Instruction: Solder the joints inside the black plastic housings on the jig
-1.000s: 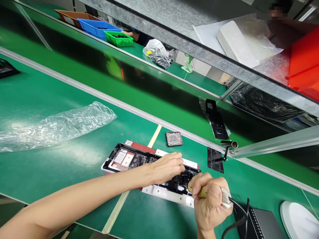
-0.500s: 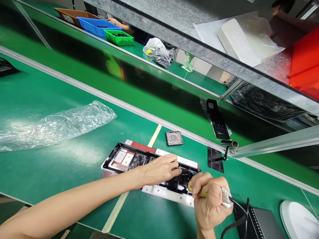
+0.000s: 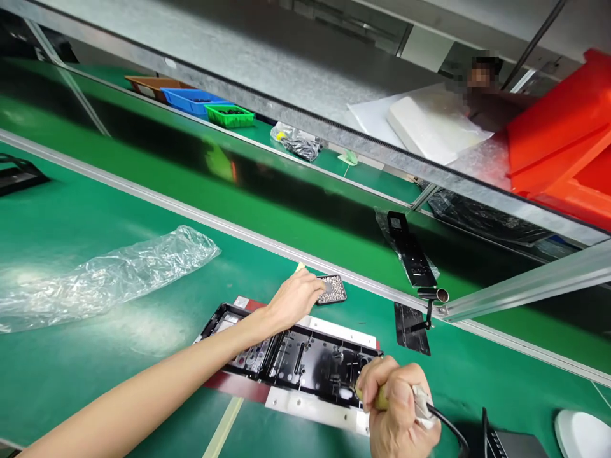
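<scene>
My left hand [image 3: 296, 298] reaches over the black housing to a small black tray [image 3: 337, 294] of tiny metal parts, its fingertips at the tray's left edge; anything between them is too small to tell. In my right hand [image 3: 401, 404] is a yellow-handled corded tool [image 3: 380, 398], wrapped in white near its black cable. The tool's tip is hidden at the right end of the open black housing [image 3: 317, 362]. The housing rests between white metal strips [image 3: 310, 408] on a reddish-brown base [image 3: 238, 386].
Clear plastic bag [image 3: 109, 273] lies left. A stand with a small cylinder [image 3: 433, 295] and a black panel [image 3: 411, 245] are right of centre. A metal shelf [image 3: 267, 76] and red bin [image 3: 558, 140] hang above. A white round object [image 3: 580, 432] is lower right.
My left hand has moved from over the housing up to the small tray, uncovering the housing's inside. My right hand still holds the tool at the housing's right end. The camera view has shifted.
</scene>
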Available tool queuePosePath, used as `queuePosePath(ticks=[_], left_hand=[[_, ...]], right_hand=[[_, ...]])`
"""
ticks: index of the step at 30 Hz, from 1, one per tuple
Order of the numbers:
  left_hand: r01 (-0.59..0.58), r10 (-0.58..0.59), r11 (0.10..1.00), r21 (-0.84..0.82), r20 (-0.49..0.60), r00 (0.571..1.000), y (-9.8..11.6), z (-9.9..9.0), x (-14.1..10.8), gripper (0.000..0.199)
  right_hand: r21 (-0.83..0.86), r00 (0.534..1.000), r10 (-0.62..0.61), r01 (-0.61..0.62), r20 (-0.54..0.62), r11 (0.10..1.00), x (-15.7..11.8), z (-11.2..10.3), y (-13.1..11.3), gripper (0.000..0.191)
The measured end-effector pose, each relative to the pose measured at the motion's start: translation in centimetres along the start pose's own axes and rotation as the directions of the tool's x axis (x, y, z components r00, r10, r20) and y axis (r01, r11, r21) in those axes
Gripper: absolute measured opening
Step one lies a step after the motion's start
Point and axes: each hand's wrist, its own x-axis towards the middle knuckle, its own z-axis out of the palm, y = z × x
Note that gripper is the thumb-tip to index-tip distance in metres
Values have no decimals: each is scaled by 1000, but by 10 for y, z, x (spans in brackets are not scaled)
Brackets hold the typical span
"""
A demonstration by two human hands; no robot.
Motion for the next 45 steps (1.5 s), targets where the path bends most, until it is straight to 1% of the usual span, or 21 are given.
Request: queuePosePath(ticks=[3, 5, 7, 11, 15, 19, 22, 24, 26, 30, 32, 33, 36, 38, 41, 45], left_hand=[[48, -48, 998, 36, 17, 999, -21, 8, 19, 24], [47, -49, 998, 44, 56, 997, -27, 16, 29, 21], [37, -42, 998, 48, 95, 995, -29, 24, 36, 19], [26, -34, 998, 56, 146, 989, -26, 39, 49, 12], [26, -37, 998, 64, 170, 985, -22, 50, 57, 20], [45, -51, 998, 40, 175, 983, -19, 52, 60, 24], [79, -75, 997, -17, 170, 983, -15, 41, 58, 17], [129, -117, 989, -67, 154, 981, -9, 26, 51, 12], [188, -170, 974, -123, 144, 975, -1, 7, 35, 11], [250, -219, 944, -217, 159, 963, 19, -35, -15, 11], [261, -226, 931, -254, 162, 961, 27, -48, -44, 12], [263, -223, 919, -295, 165, 961, 31, -52, -57, 12], [221, -167, 909, -354, 177, 970, 37, -51, -88, 12], [174, -106, 920, -353, 204, 973, 39, -45, -98, 12], [93, -6, 938, -334, 254, 967, 43, -34, -101, 16], [-28, 108, 957, -288, 266, 958, 44, -29, -94, 21]], right_hand=[[14, 1000, -31, 31, -3, 999, 2, 2, 2, 27], [22, 999, -43, 42, 9, 999, 3, 0, 3, 27], [30, 998, -52, 51, 30, 998, 2, -3, 6, 26], [51, 994, -56, 51, 96, 997, -1, -12, 12, 25], [54, 991, -72, 66, 115, 996, -2, -16, 15, 24], [30, 994, -70, 68, 81, 997, 0, -9, 10, 27], [10, 999, -42, 42, 1, 999, 1, -2, 3, 28], [2, 1000, -12, 12, -22, 1000, 0, 0, 0, 27], [1, 1000, 13, -13, -7, 1000, -2, -2, -1, 26], [10, 1000, 24, -25, 18, 1000, -4, -7, 2, 23], [19, 1000, 19, -20, 17, 1000, -4, -8, 3, 22], [22, 1000, 13, -13, 16, 1000, -4, -8, 4, 22], [27, 1000, 5, -5, 18, 1000, -4, -8, 5, 22], [20, 1000, 10, -11, 22, 1000, -4, -7, 5, 22], [4, 1000, 17, -17, 18, 1000, -5, -8, 5, 24], [-6, 1000, 9, -9, 19, 1000, -6, -8, 5, 24]])
